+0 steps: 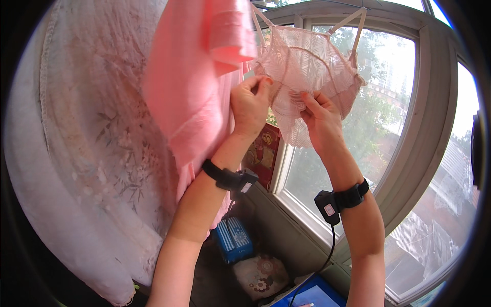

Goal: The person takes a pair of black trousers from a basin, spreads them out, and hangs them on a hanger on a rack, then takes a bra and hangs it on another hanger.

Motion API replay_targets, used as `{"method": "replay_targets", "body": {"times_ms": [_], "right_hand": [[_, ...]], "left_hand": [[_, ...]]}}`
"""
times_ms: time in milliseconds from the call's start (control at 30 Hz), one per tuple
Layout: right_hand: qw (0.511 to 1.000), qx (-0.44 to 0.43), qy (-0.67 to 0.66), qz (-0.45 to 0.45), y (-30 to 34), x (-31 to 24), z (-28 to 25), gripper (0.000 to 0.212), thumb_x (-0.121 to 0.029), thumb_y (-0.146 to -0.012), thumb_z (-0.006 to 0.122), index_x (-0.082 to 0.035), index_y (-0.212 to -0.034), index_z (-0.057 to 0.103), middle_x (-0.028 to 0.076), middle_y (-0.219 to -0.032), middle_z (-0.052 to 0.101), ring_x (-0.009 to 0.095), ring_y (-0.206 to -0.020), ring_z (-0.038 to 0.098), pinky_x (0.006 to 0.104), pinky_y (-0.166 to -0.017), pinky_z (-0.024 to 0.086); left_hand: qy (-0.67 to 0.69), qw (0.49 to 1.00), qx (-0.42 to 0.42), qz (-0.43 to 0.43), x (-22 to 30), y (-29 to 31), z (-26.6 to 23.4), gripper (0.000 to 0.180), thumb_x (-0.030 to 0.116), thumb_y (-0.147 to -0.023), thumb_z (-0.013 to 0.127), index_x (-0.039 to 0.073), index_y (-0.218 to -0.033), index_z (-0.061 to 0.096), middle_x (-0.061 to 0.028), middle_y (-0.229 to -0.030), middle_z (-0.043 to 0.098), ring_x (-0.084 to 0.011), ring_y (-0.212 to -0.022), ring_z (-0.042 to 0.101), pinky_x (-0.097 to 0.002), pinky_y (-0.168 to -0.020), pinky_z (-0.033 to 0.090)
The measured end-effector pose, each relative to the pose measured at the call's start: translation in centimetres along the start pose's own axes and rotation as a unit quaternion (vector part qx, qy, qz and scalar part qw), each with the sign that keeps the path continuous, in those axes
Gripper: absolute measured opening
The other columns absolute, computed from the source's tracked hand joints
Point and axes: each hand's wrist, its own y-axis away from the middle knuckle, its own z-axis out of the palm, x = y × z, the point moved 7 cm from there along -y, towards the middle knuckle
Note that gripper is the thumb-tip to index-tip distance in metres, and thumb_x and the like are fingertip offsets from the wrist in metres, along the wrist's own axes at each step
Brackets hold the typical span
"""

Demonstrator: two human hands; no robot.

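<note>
A sheer pale pink lace bralette [312, 56] hangs by its thin straps in front of the window. Its lower edge drapes down between my hands. My left hand [250, 105] pinches the bralette's left edge between thumb and finger, close beside a hanging pink garment [189, 77]. With thumb and fingers pressed together, my right hand [321, 120] grips the lace at its lower middle. Around each forearm sits a black strap with a small box, one on the left [230, 176] and one on the right [340, 199].
A large pale floral curtain or sheet [97, 153] fills the left side. The framed window [383, 117] stands behind and to the right. Below are a blue-and-white package [233, 239], a floral cloth item [261, 276] and a blue-edged object [317, 292]. A dark cable hangs from the right strap.
</note>
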Motion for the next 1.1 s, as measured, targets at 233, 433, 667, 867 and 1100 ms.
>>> {"method": "replay_targets", "body": {"times_ms": [233, 433, 667, 867, 1100], "right_hand": [[0.995, -0.006, -0.096, 0.011, 0.3, -0.7, 0.2, 0.015, -0.01, -0.095, 0.052, -0.002, -0.107, 0.056, 0.007, -0.104, 0.061, 0.016, -0.097, 0.058, 0.0312, -0.085, 0.046], [0.985, 0.028, -0.167, 0.026, 0.1, -0.1, 0.2, 0.02, -0.014, -0.095, 0.042, -0.002, -0.106, 0.053, 0.012, -0.11, 0.062, 0.025, -0.106, 0.059, 0.0402, -0.096, 0.046], [0.98, 0.006, -0.191, 0.052, 0.4, 0.4, 0.9, 0.023, -0.016, -0.092, 0.043, -0.001, -0.107, 0.054, 0.012, -0.11, 0.063, 0.026, -0.106, 0.059, 0.0413, -0.099, 0.044], [0.978, -0.026, -0.195, 0.067, 0.8, -0.2, 2.1, 0.029, -0.019, -0.093, 0.042, 0.0, -0.112, 0.053, 0.013, -0.115, 0.062, 0.027, -0.109, 0.058, 0.043, -0.101, 0.042], [0.978, -0.01, -0.195, 0.072, 1.1, -0.3, 2.1, 0.032, -0.018, -0.093, 0.041, 0.001, -0.117, 0.051, 0.014, -0.118, 0.061, 0.028, -0.111, 0.058, 0.0437, -0.102, 0.042]], "left_hand": [[0.151, 0.984, 0.011, -0.093, -1.9, -1.3, -1.5, 0.015, 0.013, -0.095, 0.056, 0.0, -0.087, 0.059, -0.0019, -0.058, 0.051, -0.0094, -0.046, 0.047, -0.0244, -0.044, 0.04], [0.035, 0.999, -0.008, -0.008, 0.4, -0.8, -0.6, 0.013, 0.01, -0.089, 0.066, -0.003, -0.092, 0.066, -0.0061, -0.071, 0.063, -0.0079, -0.053, 0.054, -0.0215, -0.046, 0.044], [-0.063, 0.988, -0.017, 0.14, 2.3, -0.8, 0.3, 0.008, 0.002, -0.083, 0.069, 0.0, -0.09, 0.073, -0.0039, -0.089, 0.067, -0.0078, -0.068, 0.06, -0.0205, -0.052, 0.048], [-0.08, 0.977, -0.007, 0.199, 3.3, 0.1, 0.4, 0.012, -0.001, -0.08, 0.07, -0.001, -0.092, 0.072, -0.0092, -0.084, 0.068, -0.0148, -0.071, 0.063, -0.0239, -0.062, 0.048], [0.0, 0.997, -0.012, 0.074, 1.1, -0.8, 0.2, 0.009, 0.004, -0.086, 0.067, -0.004, -0.088, 0.07, -0.0045, -0.076, 0.065, -0.0107, -0.062, 0.059, -0.024, -0.056, 0.048]]}}
